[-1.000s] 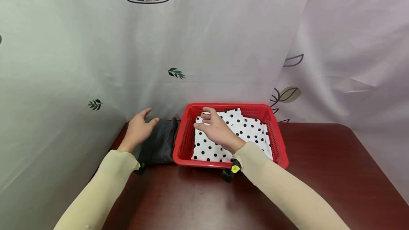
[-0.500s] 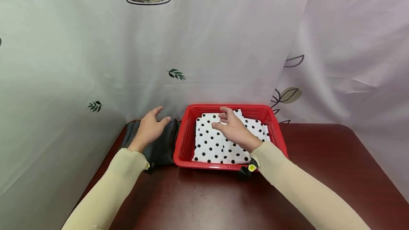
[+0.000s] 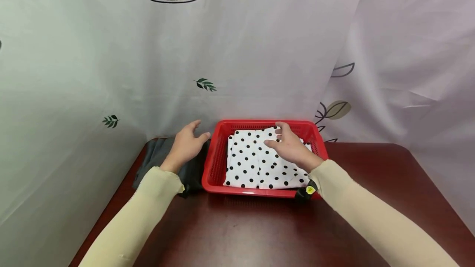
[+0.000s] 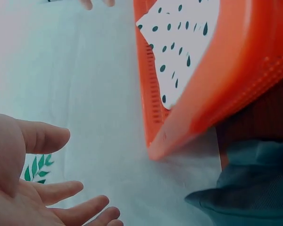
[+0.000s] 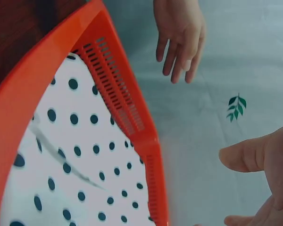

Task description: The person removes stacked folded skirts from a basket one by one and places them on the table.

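My left hand (image 3: pixel 187 145) hovers in front of the dark grey folded fabric (image 3: pixel 154 155), just left of the red basket (image 3: pixel 252 193). Its thumb and fingers are spread and relaxed, holding nothing. In the left wrist view the palm and fingers of the left hand (image 4: pixel 19 183) show apart from the basket wall (image 4: pixel 198 110). White cloth with black dots (image 3: pixel 246 160) lies folded flat inside the basket. Over the right part of this cloth hovers my right hand (image 3: pixel 291 147), fingers loosely extended with nothing in them; it hides some of the cloth behind it.
The basket stands on a dark red-brown table (image 3: pixel 237 234), near its back edge. A pale curtain (image 3: pixel 259 52) with printed leaves hangs behind and along the left. Black bands with small devices (image 3: pixel 304 193) sit at the wrists.
Both hands have moved to the right, the left one toward the basket's left rim and the right one across the dotted cloth. Basket and cloth stay where they were.
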Motion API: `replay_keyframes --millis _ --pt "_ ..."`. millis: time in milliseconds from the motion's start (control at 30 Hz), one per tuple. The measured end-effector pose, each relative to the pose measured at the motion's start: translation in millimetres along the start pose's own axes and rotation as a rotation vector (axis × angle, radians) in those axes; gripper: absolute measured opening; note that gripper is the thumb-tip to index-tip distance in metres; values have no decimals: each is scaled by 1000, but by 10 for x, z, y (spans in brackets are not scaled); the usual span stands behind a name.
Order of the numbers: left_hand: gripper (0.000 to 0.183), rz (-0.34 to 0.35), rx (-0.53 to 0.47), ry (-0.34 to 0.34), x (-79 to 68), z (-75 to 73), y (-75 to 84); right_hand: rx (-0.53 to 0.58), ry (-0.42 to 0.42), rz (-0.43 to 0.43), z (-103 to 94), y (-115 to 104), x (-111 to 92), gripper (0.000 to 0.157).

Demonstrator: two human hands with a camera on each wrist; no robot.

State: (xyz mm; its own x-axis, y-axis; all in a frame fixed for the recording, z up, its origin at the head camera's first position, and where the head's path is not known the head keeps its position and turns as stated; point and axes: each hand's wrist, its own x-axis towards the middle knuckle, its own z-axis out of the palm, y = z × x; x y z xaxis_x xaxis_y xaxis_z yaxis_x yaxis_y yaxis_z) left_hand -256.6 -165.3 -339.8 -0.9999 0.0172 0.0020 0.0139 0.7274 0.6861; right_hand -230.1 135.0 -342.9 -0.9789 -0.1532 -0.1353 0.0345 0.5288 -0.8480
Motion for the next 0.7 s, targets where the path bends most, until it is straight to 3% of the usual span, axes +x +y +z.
replay_keyframes --millis 367,700 --pt "67 35 25 -30 -7 129 155 -70 -11 92 -268 113 -32 82" --pt "68 20 -26 -93 -14 261 248 -174 -38 182 -375 169 -37 89"
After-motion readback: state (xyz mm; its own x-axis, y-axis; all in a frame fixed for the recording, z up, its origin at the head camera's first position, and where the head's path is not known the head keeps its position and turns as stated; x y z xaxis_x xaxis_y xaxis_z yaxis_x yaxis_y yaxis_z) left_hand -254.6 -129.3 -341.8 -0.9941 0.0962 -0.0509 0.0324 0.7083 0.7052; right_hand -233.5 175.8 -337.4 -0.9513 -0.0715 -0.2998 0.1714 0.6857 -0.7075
